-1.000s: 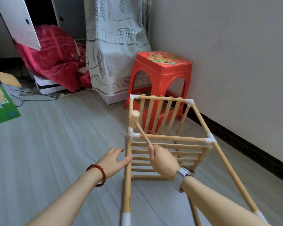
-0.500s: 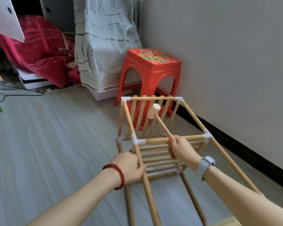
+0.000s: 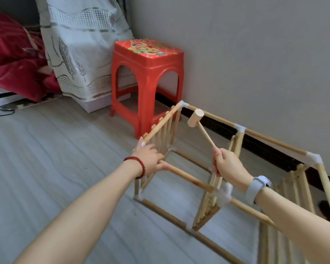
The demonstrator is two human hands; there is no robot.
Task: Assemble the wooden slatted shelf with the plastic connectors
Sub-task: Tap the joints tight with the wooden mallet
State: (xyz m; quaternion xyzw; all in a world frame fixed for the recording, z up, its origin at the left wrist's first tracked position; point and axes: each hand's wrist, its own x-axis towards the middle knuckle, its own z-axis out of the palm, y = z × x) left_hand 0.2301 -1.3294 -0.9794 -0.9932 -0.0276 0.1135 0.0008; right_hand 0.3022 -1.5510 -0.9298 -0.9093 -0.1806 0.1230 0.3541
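Here you are with the shelf frame [image 3: 189, 180] lying on its side on the floor [image 3: 55, 149], close to the wall's dark skirting, its long rails running off toward the right edge of the view. Your left hand [image 3: 151, 159] has its fingers wrapped around the near upper rail right at the corner where the end slat panel [image 3: 166, 130] meets it, bracing the frame. Your right hand [image 3: 227, 166] is closed tight on the handle of the little wooden mallet [image 3: 195, 121], head raised and tilted up and away from you, hovering above the open middle of the frame and touching nothing.

This looks like the tapping-home stage: rails and slat panels are already joined by the white plastic connectors, and you seem to be seating joints rather than adding parts. The far top connector [image 3: 183, 105], just beside the mallet head, reads as the likely target, though I can't tell whether it's fully seated. The one near your right wrist [image 3: 224, 193] is blurred, so no verdict there either.

For the next move, keep that left grip firm so the frame doesn't skid on the smooth boards, and bring the mallet face down square on the plastic, along the line of the rail. A glancing blow could twist the corner or knock a slat loose. The red stool [image 3: 147, 82] stands just beyond the end panel, so mind your swing.
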